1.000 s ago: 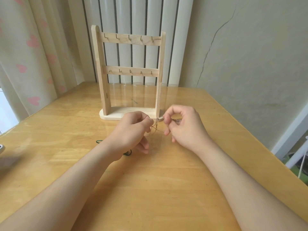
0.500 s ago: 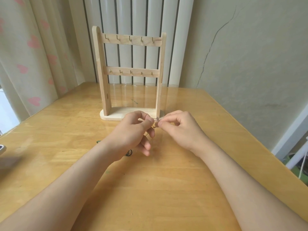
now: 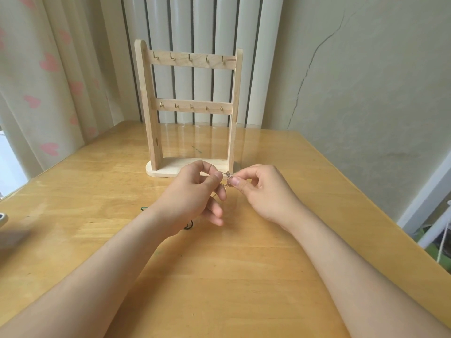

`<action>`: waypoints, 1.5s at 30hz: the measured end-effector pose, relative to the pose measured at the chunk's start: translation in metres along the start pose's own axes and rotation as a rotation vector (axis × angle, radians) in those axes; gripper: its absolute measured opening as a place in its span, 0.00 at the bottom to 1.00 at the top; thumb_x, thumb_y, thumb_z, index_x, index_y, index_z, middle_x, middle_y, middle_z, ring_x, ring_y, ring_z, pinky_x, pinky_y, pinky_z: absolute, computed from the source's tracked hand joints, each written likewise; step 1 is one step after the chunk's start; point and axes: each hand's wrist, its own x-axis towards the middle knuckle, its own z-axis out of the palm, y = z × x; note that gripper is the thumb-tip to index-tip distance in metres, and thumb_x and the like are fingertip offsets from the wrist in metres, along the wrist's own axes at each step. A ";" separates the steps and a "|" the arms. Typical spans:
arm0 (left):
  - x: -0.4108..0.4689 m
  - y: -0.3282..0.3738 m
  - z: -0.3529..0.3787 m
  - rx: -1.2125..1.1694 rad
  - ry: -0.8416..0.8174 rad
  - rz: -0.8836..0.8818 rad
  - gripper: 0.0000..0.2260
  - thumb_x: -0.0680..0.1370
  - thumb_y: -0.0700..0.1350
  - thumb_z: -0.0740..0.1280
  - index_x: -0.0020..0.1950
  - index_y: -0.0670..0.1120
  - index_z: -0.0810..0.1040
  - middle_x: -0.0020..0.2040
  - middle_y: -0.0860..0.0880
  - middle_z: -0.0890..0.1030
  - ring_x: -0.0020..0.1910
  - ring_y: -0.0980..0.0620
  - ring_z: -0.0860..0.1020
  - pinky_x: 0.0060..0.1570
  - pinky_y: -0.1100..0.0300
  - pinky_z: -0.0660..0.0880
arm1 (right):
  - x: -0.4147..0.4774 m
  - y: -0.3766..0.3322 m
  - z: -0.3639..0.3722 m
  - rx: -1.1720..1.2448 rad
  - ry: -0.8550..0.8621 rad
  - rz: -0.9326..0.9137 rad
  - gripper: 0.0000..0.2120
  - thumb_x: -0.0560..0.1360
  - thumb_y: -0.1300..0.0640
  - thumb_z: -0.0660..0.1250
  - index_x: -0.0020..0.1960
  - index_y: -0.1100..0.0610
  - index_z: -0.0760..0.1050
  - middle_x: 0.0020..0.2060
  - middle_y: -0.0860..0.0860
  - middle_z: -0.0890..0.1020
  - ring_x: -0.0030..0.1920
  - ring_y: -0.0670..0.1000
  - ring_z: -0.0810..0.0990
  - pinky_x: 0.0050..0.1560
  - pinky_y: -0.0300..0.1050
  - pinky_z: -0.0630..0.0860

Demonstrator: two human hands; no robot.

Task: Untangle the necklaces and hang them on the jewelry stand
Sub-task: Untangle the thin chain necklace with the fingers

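Head view: left hand and right hand are pinching one tangled chain.
Progress: nothing hanging on stand yet.
Unclear: dark cord beneath, possibly another necklace.

A glossy wooden table fills the view. The wooden jewelry stand stands upright at the far centre. Nearer and to the left, loops of a dark green cord lie partly hidden, and a blurred grey object sits at the left edge.
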 end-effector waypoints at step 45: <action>-0.002 0.008 0.008 -0.189 -0.056 -0.077 0.07 0.90 0.49 0.58 0.59 0.46 0.67 0.47 0.35 0.87 0.18 0.54 0.63 0.20 0.59 0.74 | -0.009 -0.006 0.005 -0.170 0.107 -0.212 0.08 0.77 0.47 0.77 0.54 0.35 0.85 0.53 0.39 0.73 0.62 0.45 0.70 0.64 0.51 0.66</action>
